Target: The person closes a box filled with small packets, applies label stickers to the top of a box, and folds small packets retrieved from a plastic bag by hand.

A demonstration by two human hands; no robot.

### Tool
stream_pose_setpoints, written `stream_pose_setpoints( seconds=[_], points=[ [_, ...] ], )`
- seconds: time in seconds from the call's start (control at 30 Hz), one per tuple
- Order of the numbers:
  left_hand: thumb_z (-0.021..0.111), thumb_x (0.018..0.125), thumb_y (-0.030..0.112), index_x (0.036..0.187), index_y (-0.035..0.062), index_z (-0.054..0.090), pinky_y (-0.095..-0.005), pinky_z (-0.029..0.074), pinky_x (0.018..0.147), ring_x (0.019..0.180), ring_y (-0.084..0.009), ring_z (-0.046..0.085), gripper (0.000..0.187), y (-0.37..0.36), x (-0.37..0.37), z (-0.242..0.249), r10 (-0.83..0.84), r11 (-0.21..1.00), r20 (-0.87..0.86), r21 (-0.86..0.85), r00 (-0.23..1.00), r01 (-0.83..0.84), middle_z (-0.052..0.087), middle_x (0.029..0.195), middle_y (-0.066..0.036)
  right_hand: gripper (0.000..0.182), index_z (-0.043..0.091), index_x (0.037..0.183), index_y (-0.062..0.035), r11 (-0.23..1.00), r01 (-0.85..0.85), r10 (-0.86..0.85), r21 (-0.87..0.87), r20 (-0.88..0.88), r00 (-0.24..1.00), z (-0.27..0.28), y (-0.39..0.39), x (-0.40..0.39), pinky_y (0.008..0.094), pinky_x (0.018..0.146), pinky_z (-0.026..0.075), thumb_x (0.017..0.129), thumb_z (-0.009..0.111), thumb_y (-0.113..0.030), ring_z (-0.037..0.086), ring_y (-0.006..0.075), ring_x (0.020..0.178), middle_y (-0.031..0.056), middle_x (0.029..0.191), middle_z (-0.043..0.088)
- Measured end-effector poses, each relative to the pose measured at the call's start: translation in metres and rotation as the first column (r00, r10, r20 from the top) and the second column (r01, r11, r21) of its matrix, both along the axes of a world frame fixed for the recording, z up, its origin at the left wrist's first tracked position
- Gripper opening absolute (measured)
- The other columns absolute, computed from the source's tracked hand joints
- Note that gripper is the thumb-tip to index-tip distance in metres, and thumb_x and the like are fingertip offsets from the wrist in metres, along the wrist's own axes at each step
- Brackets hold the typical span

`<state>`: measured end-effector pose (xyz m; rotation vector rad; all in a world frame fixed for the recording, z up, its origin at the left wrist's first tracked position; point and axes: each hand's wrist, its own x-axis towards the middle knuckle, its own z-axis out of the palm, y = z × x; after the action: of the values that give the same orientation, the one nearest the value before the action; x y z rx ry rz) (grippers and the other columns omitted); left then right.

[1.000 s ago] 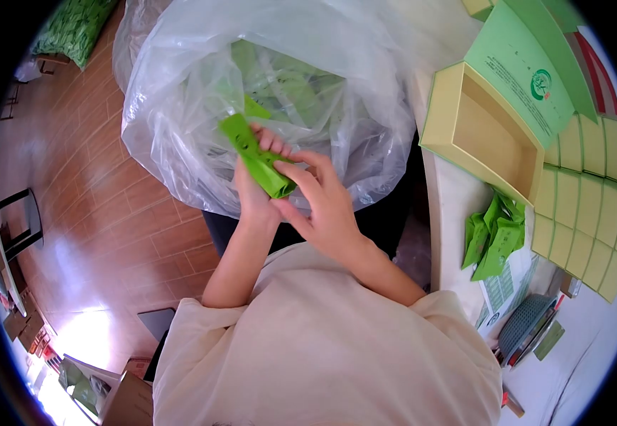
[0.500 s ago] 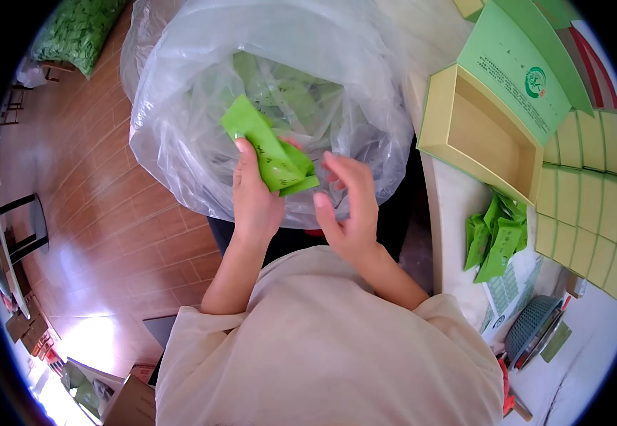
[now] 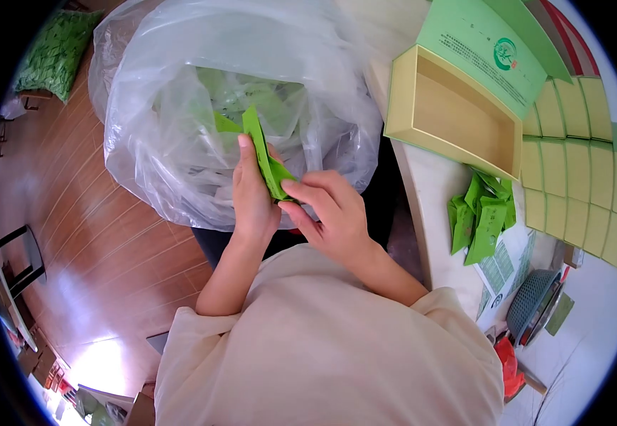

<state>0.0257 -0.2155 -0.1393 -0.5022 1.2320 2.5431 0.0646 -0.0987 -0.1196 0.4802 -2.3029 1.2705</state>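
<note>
Green packets [image 3: 261, 153] are held in my left hand [image 3: 253, 195], its thumb on their near side and its fingers behind them. How many there are cannot be told. My right hand [image 3: 337, 214] pinches the lower end of the packets between thumb and fingers. Both hands are over the near rim of a large clear plastic bag [image 3: 145, 153], in which more green packets [image 3: 269, 106] show through the film. On the table to the right lies a small pile of green packets [image 3: 484, 216], just below an open box [image 3: 457, 117] with bare inside walls.
Rows of stacked yellow-green boxes [image 3: 571, 167] stand at the right. Below the packet pile are a printed sheet [image 3: 496, 277] and a grey-blue basket [image 3: 531, 302]. A full bag of green packets [image 3: 56, 53] is at the upper left, with a dark stool [image 3: 28, 255] below it.
My right hand has closed in on the packets' lower end. The packets in my left hand are turned more edge-on. The view has shifted, moving the bag and table items leftward.
</note>
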Motion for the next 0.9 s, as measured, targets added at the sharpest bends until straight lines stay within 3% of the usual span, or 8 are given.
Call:
stream_pose_setpoints(
  seconds=[0.2, 0.27, 0.37, 0.43, 0.57, 0.8, 0.87, 0.9],
  points=[
    [0.042, 0.097, 0.045, 0.082, 0.0093, 0.05, -0.0231, 0.038, 0.051, 0.058, -0.008, 0.043, 0.04, 0.007, 0.0, -0.004, -0.173, 0.984, 0.127, -0.01, 0.977, 0.176, 0.047, 0.074, 0.001, 0.028, 0.055, 0.083, -0.0025, 0.996, 0.069, -0.062, -0.065, 0.106, 0.992, 0.005, 0.007, 0.015, 0.0297, 0.054, 0.045, 0.069, 0.078, -0.008, 0.054, 0.0215, 0.064, 0.0103, 0.08, 0.055],
    [0.043, 0.097, 0.043, 0.091, 0.0057, 0.053, -0.0223, 0.039, 0.052, 0.059, -0.0092, 0.046, 0.039, 0.024, 0.006, 0.003, 0.029, 0.939, 0.015, -0.344, 0.999, -0.022, 0.051, 0.076, 0.0, 0.032, 0.053, 0.094, -0.0029, 0.968, 0.197, -0.173, -0.158, 0.153, 0.973, 0.013, 0.016, 0.017, 0.0297, 0.055, 0.045, 0.074, 0.075, -0.013, 0.054, 0.0215, 0.064, 0.0128, 0.083, 0.054],
    [0.04, 0.099, 0.04, 0.097, 0.0011, 0.058, -0.0239, 0.04, 0.068, 0.077, -0.0081, 0.05, 0.043, 0.037, 0.027, 0.009, -0.194, 0.96, -0.056, -0.218, 0.979, 0.178, 0.056, 0.085, -0.002, 0.039, 0.048, 0.11, -0.0025, 0.938, 0.292, -0.174, -0.188, 0.472, 0.864, 0.026, 0.03, 0.038, 0.0303, 0.058, 0.048, 0.08, 0.071, -0.015, 0.059, 0.0211, 0.069, 0.0137, 0.093, 0.056],
    [0.036, 0.1, 0.035, 0.101, -0.0004, 0.057, -0.0266, 0.038, 0.077, 0.088, -0.011, 0.048, 0.041, 0.054, 0.031, 0.008, -0.175, 0.981, -0.384, -0.15, 0.907, 0.125, 0.056, 0.093, -0.006, 0.034, 0.049, 0.112, -0.0022, 0.898, 0.42, -0.32, -0.131, 0.461, 0.828, 0.035, 0.054, 0.054, 0.0309, 0.066, 0.048, 0.084, 0.065, -0.01, 0.059, 0.021, 0.078, 0.0143, 0.094, 0.057],
    [0.039, 0.099, 0.027, 0.108, 0.0, 0.054, -0.0274, 0.038, 0.079, 0.087, -0.0129, 0.048, 0.032, 0.053, 0.017, 0.01, -0.286, 0.958, -0.374, -0.133, 0.882, 0.254, 0.055, 0.097, -0.006, 0.023, 0.054, 0.11, 0.001, 0.48, 0.877, -0.871, -0.033, 0.105, 0.481, 0.066, 0.136, 0.09, 0.0259, 0.071, 0.045, 0.095, 0.049, -0.016, 0.053, 0.0131, 0.079, 0.008, 0.093, 0.058],
    [0.043, 0.097, 0.017, 0.101, 0.0029, 0.055, -0.0239, 0.037, 0.076, 0.082, -0.0103, 0.047, 0.019, 0.048, 0.016, -0.003, -0.383, 0.923, -0.316, -0.162, 0.868, 0.348, 0.054, 0.091, -0.004, 0.028, 0.053, 0.117, 0.0012, 0.299, 0.954, -0.857, 0.008, 0.441, 0.265, 0.06, 0.255, 0.144, 0.0294, 0.084, 0.042, 0.095, 0.046, -0.016, 0.054, 0.018, 0.092, 0.0096, 0.101, 0.06],
    [0.044, 0.097, 0.019, 0.101, 0.0025, 0.056, -0.0231, 0.038, 0.073, 0.079, -0.0097, 0.048, 0.021, 0.043, 0.019, -0.011, -0.367, 0.929, -0.284, -0.166, 0.886, 0.332, 0.055, 0.087, -0.003, 0.028, 0.053, 0.117, 0.0016, 0.041, 0.901, -0.964, 0.432, -0.221, 0.15, 0.044, 0.264, 0.141, 0.034, 0.091, 0.039, 0.093, 0.047, -0.012, 0.052, 0.0255, 0.103, 0.0144, 0.112, 0.057],
    [0.044, 0.097, 0.019, 0.101, 0.0025, 0.056, -0.0231, 0.038, 0.073, 0.079, -0.0097, 0.048, 0.021, 0.043, 0.021, -0.015, -0.343, 0.937, -0.28, -0.173, 0.897, 0.304, 0.055, 0.087, -0.003, 0.028, 0.054, 0.116, 0.0014, 0.095, 0.917, -0.949, 0.388, -0.242, 0.2, 0.059, 0.242, 0.13, 0.0375, 0.093, 0.038, 0.09, 0.049, -0.008, 0.048, 0.0313, 0.109, 0.0187, 0.121, 0.051]
  ],
)
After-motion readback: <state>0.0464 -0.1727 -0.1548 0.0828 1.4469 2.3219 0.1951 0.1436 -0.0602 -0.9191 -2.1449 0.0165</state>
